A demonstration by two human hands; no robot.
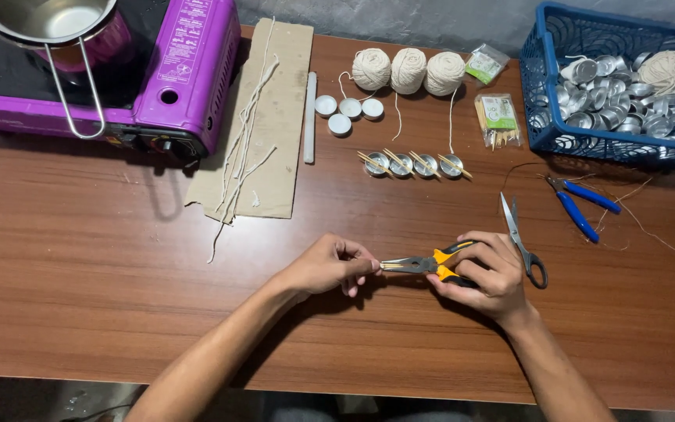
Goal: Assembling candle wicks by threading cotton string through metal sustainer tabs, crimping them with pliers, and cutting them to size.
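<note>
From the head view we see both forearms rise from the near edge of the brown wooden table (103,297) and meet a little right of its middle. Our right hand (484,273) lies with knuckles up, its fingers curled tight around the yellow-and-black handles of a pair of long-nose pliers (423,265), which point left, level with the tabletop and just above it. Our left hand (330,266) comes in from the left, wrist bent slightly, with thumb and fingertips pressed together at the pliers' tip; whatever they pinch there is too small to tell. Just right of our right hand lie scissors (521,238), blades pointing to the far edge, and further right blue-handled cutters (580,207). Toward the far edge sit four small metal cups with sticks laid across them (414,164), three white-filled cups (348,112) and three balls of string (408,70). A blue basket (541,117) of empty cups takes the far right corner, a purple portable stove (185,70) with a steel pot (48,19) the far left, with a piece of cardboard (271,117) beside it.
</note>
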